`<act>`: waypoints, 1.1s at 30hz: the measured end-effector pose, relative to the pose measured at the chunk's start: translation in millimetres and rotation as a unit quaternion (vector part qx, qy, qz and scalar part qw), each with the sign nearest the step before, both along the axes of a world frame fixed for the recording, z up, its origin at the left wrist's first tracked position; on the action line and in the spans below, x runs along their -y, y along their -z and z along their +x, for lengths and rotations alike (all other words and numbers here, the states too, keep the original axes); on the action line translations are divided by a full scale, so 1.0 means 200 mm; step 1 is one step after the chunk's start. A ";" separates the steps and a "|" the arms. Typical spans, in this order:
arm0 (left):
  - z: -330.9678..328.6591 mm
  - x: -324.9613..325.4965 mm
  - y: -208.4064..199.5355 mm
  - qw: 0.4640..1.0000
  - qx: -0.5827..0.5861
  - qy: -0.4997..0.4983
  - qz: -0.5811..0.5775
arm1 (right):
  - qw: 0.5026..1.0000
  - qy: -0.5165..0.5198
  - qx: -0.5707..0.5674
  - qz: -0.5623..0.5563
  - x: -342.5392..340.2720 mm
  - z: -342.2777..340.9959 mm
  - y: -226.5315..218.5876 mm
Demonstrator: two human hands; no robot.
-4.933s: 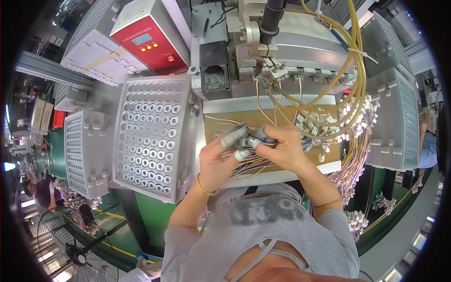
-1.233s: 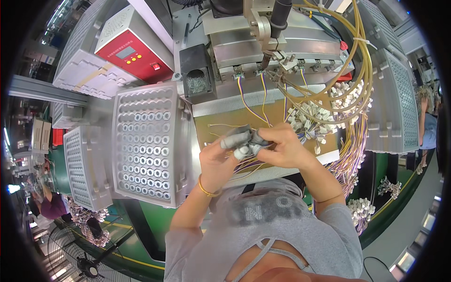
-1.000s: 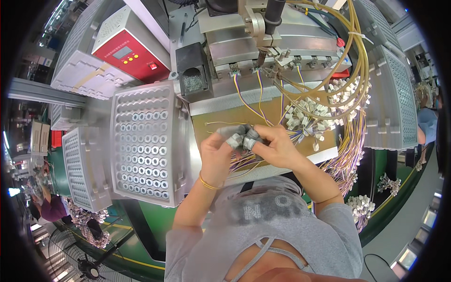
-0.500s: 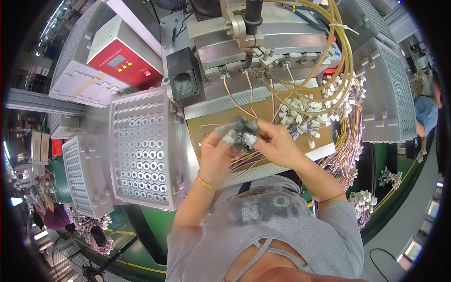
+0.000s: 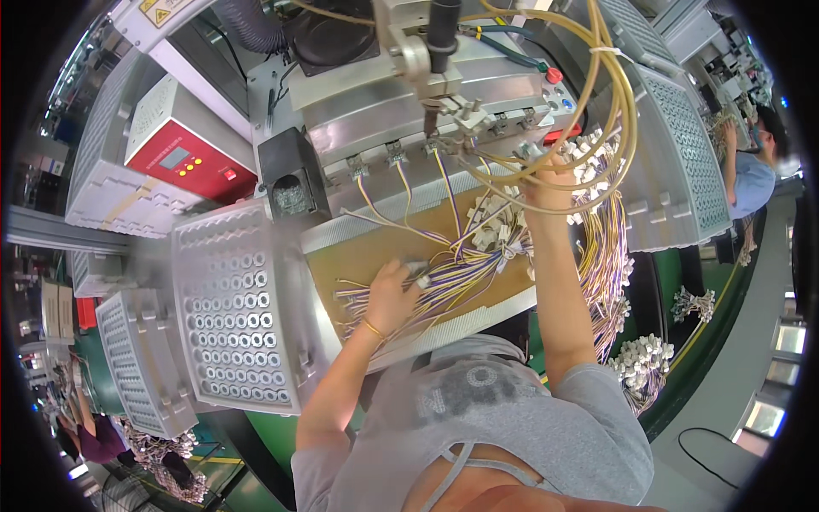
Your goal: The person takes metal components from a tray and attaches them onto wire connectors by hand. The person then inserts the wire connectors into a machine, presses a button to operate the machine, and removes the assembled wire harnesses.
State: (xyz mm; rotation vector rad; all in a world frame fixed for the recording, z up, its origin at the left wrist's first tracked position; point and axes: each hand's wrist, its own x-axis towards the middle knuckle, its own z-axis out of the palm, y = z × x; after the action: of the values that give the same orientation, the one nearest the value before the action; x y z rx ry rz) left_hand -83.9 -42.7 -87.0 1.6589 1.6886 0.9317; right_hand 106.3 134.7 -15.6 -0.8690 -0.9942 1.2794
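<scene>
My left hand (image 5: 392, 297) is low over the brown work board (image 5: 341, 256), fingers curled around a small grey part (image 5: 416, 268). It rests beside a bundle of yellow, purple and white wires (image 5: 461, 277) with white connectors (image 5: 493, 220). My right hand (image 5: 553, 177) reaches forward to the right end of the metal fixture (image 5: 358, 119), partly behind looped amber hoses (image 5: 610, 94). Its fingers look closed near a small pale part (image 5: 531, 152); what they hold is unclear. Several wires run from clamps (image 5: 395, 152) along the fixture's front edge.
A clear tray of metal rings (image 5: 230, 324) stands left of the board. Behind it are a red and white control box (image 5: 196, 158) and a black open-topped box (image 5: 293, 175). Wire bundles (image 5: 601, 256) hang at the right. Another person (image 5: 751, 171) is at the far right.
My hands were together over the board, handling grey parts; they have parted. The right moved forward to the fixture, the left dropped to the wires. The whole view has shifted slightly.
</scene>
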 end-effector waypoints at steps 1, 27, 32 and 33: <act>0.00 0.00 -0.01 1.000 0.004 -0.003 -0.005 | 0.998 0.055 -0.006 -0.013 -0.02 -0.05 0.01; -0.35 0.14 -0.45 0.996 0.022 -0.055 -0.063 | 0.993 -0.024 0.016 -0.117 -0.13 -0.14 -0.05; -0.34 0.24 -0.53 0.985 0.047 -0.168 -0.007 | 0.925 0.114 0.337 0.133 -0.12 0.12 0.21; -0.34 0.25 -0.51 0.981 0.035 -0.191 0.002 | 0.935 0.123 0.312 0.114 0.10 -0.02 -0.05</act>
State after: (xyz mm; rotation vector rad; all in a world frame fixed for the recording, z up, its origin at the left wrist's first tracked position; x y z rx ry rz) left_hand -152.2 -92.0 15.4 1.3074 1.9949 1.1543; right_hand 101.5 114.4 -5.0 -1.2043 -1.4436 0.6568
